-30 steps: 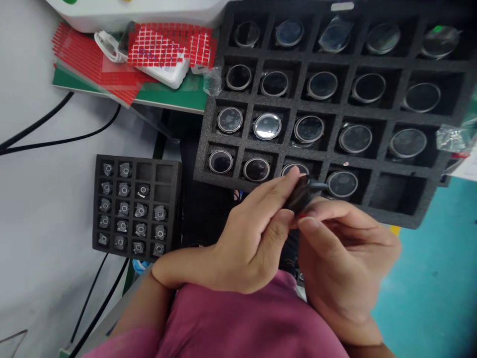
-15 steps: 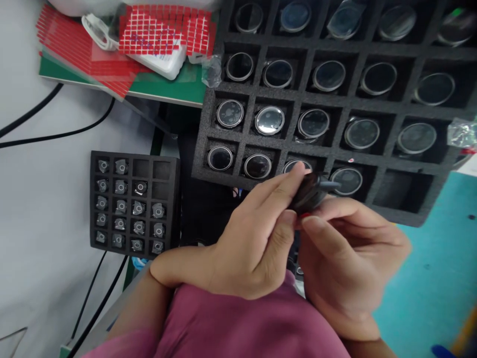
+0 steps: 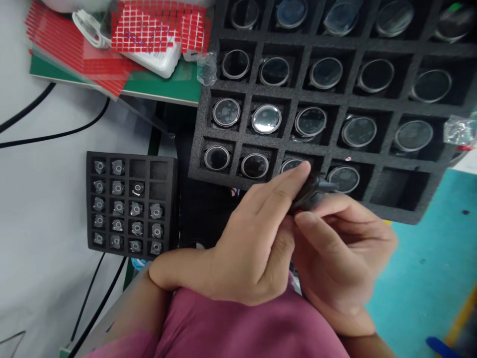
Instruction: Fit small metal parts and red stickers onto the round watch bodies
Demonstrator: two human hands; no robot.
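Right now, the left hand [image 3: 253,243] is holding a dark piece [image 3: 307,195] above the pink shirt [image 3: 231,325], its fingers lying close together along one side and its thumb bending below. Beside it, the right hand [image 3: 345,248] is closing narrowly, with thumb and forefinger meeting at the lower edge of the dark piece, where a bit of red is showing; how firmly they are gripping, I cannot tell. A slim grey tip is sticking out from the piece toward the right, over the near row of the large foam tray [image 3: 201,117]. That tray is carrying round, glassy-faced discs [image 3: 226,112] in square compartments, and a crumpled clear wrapper [image 3: 206,68] is clinging to its left edge. Off to the left, a smaller foam tray [image 3: 172,209] is holding rows of small wrapped parts [image 3: 118,207]. Farther up, a green bench top [image 3: 160,89] is supporting red-striped sheets [image 3: 74,49], a coiled white cable [image 3: 89,30] and a white box [image 3: 164,62], which is lying partly under a red grid sheet [image 3: 145,30].
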